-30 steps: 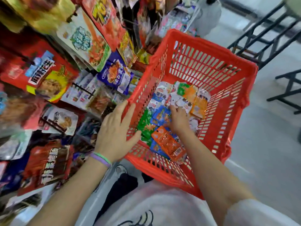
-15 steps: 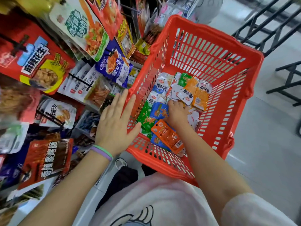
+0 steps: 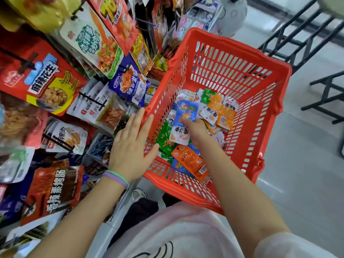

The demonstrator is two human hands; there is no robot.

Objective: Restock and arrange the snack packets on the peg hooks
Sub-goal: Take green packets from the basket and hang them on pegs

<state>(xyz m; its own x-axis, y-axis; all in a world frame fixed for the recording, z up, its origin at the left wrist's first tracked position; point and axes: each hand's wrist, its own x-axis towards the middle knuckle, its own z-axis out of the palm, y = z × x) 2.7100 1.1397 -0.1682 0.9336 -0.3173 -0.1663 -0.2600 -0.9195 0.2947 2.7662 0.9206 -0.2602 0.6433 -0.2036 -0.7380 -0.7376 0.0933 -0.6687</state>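
Right hand (image 3: pixel 195 129) clamped on blue packet (image 3: pixel 184 120) inside basket (image 3: pixel 268 116), left hand (image 3: pixel 130 146) flat, fingers apart, against its rim.

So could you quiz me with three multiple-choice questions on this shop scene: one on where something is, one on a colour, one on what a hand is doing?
1. Where does the left hand rest?
A. On the basket rim
B. On the floor
C. Inside a pocket

2. What colour is the basket?
A. Blue
B. Red
C. Black

3. What is the right hand doing?
A. Hanging empty by the person's side
B. Holding a phone
C. Holding a blue-and-white packet in the basket

Answers:
1 A: palm and fingers lie on the near-left rim.
2 B: its slotted walls are red.
3 C: fingers pinch the packet above the pile.
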